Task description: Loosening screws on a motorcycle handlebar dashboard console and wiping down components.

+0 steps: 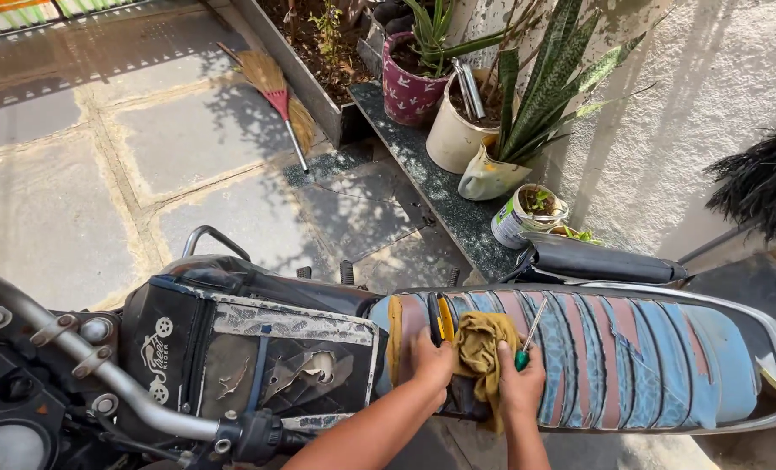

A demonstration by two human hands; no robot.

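Mustard-yellow rag [479, 348], crumpled, lying on the front end of a motorcycle seat [632, 357], between the two hands. Seat cover blue, badly torn, with pinkish foam showing in strips.

Left hand [429, 361]: palm down on the seat just left of the rag, fingers touching its edge and lying beside a yellow-and-black tool [441, 318] that rests on the seat; whether the fingers clasp anything cannot be told.

Right hand [522, 383]: clenched around the green handle of a screwdriver [528, 341], thin metal shaft angled up and away over the seat; the hand also touches the rag's right side.

Tank [257, 348]: black, ahead of the seat, its cover worn and peeling. Handlebar [83, 357]: grey metal, lower left.

Surroundings: stone-paved yard; broom [270, 87] lying on the paving; potted plants [492, 113] lined on a dark ledge against a white wall.
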